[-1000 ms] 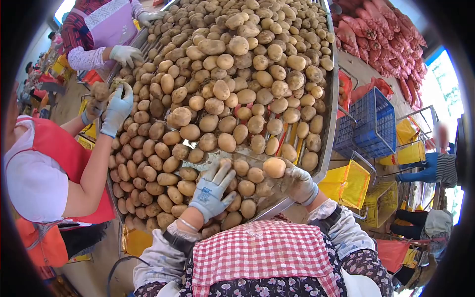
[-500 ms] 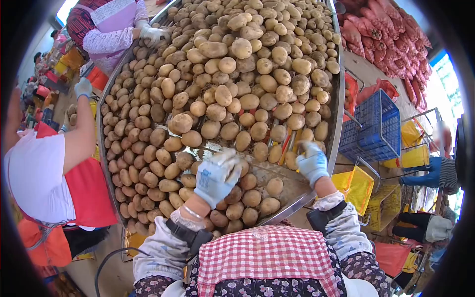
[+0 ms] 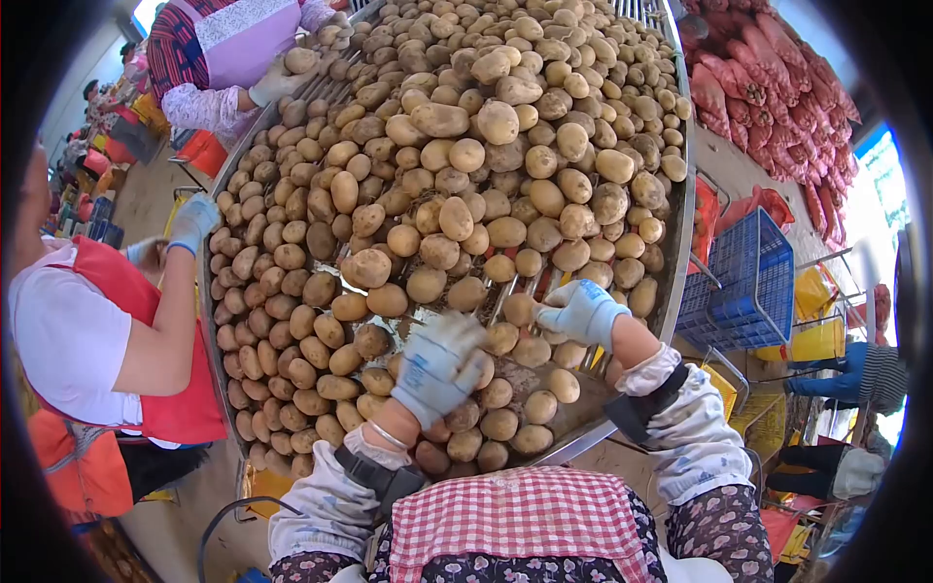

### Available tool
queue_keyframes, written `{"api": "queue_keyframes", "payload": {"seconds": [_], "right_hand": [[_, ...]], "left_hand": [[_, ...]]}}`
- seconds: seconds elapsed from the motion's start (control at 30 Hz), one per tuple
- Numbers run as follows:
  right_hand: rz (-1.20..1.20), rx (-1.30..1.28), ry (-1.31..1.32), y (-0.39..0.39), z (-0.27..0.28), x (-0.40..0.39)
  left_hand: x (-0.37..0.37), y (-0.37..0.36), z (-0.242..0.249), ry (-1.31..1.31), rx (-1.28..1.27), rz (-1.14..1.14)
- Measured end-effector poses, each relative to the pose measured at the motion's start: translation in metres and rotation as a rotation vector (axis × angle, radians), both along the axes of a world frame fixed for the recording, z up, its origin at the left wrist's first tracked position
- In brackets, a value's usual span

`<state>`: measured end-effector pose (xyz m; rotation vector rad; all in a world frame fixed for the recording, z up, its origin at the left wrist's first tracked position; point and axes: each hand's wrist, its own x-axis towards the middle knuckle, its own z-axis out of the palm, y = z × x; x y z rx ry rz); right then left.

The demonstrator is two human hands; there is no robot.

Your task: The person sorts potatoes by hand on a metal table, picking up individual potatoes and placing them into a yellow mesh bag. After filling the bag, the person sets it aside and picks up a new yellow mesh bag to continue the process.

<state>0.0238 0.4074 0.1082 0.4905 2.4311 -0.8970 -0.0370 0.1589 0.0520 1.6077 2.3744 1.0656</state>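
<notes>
Loose potatoes [image 3: 501, 121] cover a metal-rimmed sorting table [image 3: 683, 175], heaped toward the far side and thinner near me. My left hand [image 3: 434, 371], in a white and light-blue glove, is over the potatoes at the near edge, its fingers smeared by motion. My right hand [image 3: 589, 315], gloved alike, reaches leftward with fingers stretched out and slightly apart. Its fingertips are right at the edge of a small potato [image 3: 519, 309]. Below it, several potatoes lie near the table's front corner, including a pale one [image 3: 564, 385].
A person in a red apron [image 3: 180, 360] stands at the left rim. Another, at the far left corner, has a gloved hand holding a potato [image 3: 300, 61]. Blue crates [image 3: 743, 282] and a yellow basket [image 3: 763, 413] stand to the right, with red mesh sacks [image 3: 768, 87] piled behind.
My right hand has moved left to the small potato; my left hand has shifted slightly right and down. More potatoes lie near the front corner. The person at left has brought their hands nearer the table.
</notes>
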Motion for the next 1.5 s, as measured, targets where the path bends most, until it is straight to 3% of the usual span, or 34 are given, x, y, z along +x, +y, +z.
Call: {"api": "queue_keyframes", "payload": {"seconds": [0.07, 0.1, 0.17, 0.27, 0.33, 0.4, 0.47, 0.53, 0.57, 0.63, 0.7, 0.77, 0.83, 0.9, 0.97, 1.0, 1.07, 1.1, 1.13, 1.17, 1.23, 1.33, 1.43, 1.5], "right_hand": [[-0.018, 0.126, 0.097, 0.001, -0.003, -0.022], [-0.039, 0.252, 0.199, -0.002, -0.005, -0.032], [0.02, 0.397, 0.308, -0.013, -0.009, -0.054], [0.12, 0.623, 0.011, -0.039, -0.02, -0.079], [0.138, 0.644, 0.019, -0.051, -0.026, -0.078], [0.139, 0.668, 0.022, -0.053, -0.028, -0.073], [0.116, 0.675, 0.019, -0.052, -0.031, -0.077], [0.078, 0.67, 0.007, -0.054, -0.03, -0.076], [0.074, 0.671, 0.011, -0.055, -0.025, -0.075], [0.145, 0.603, -0.06, -0.056, -0.012, -0.072], [0.15, 0.563, -0.067, -0.06, -0.003, -0.061], [0.171, 0.518, -0.069, -0.057, -0.006, -0.054], [0.017, 0.445, 0.041, -0.047, -0.022, -0.047], [0.039, 0.462, 0.04, -0.048, -0.026, -0.049], [0.076, 0.482, 0.022, -0.046, -0.021, -0.054], [0.072, 0.487, 0.024, -0.038, -0.03, -0.052], [-0.105, -0.159, 0.163, -0.008, -0.059, -0.042], [-0.105, -0.151, 0.161, -0.002, -0.06, -0.029], [-0.34, -0.875, 0.241, 0.0, -0.063, -0.011], [-0.574, -1.603, 0.32, 0.001, -0.065, 0.006], [-0.978, -1.7, 0.542, -0.03, -0.03, 0.015], [-0.944, -2.023, 0.437, -0.03, -0.032, 0.029], [-0.582, -2.264, 0.426, -0.028, -0.042, 0.037], [-0.576, -2.214, 0.485, -0.032, -0.033, 0.039]], "left_hand": [[-0.017, 0.003, 0.001, 0.321, -0.024, 0.44], [-0.015, 0.004, 0.001, 0.319, -0.024, 0.449], [-0.012, 0.012, 0.005, 0.177, -0.284, 0.263], [0.01, 0.008, -0.012, 0.174, -0.189, 0.033], [0.009, 0.002, -0.006, 0.124, -0.165, -0.057], [-0.011, -0.009, 0.004, -0.163, -0.027, -0.284], [-0.032, -0.02, 0.024, 0.03, 0.144, 0.232], [-0.064, -0.028, 0.009, 0.464, 0.043, 0.718], [-0.069, -0.034, -0.008, 0.468, 0.047, 0.716], [-0.067, -0.042, -0.033, 0.168, 0.009, 0.756], [-0.041, -0.051, -0.025, 0.138, -0.114, 0.749], [-0.008, -0.064, -0.006, 0.126, -0.368, 0.461], [0.014, -0.08, -0.01, 0.14, -0.37, 0.399], [0.015, -0.093, -0.007, 0.152, -0.312, 0.38], [0.001, -0.099, -0.008, -0.129, 0.005, 0.326], [-0.012, -0.09, 0.005, 0.166, 0.126, 0.401], [-0.037, -0.087, -0.002, 0.212, 0.085, 0.561], [-0.045, -0.081, -0.01, 0.247, 0.064, 0.655], [-0.041, -0.073, -0.017, 0.241, 0.069, 0.649], [-0.033, -0.058, -0.02, 0.219, -0.101, 0.615], [-0.013, -0.039, -0.021, 0.176, -0.294, 0.525], [0.018, -0.037, -0.015, 0.156, -0.3, 0.418], [0.04, -0.061, -0.02, 0.213, -0.387, 0.291], [0.049, -0.084, -0.032, 0.181, -0.417, 0.294]]}}
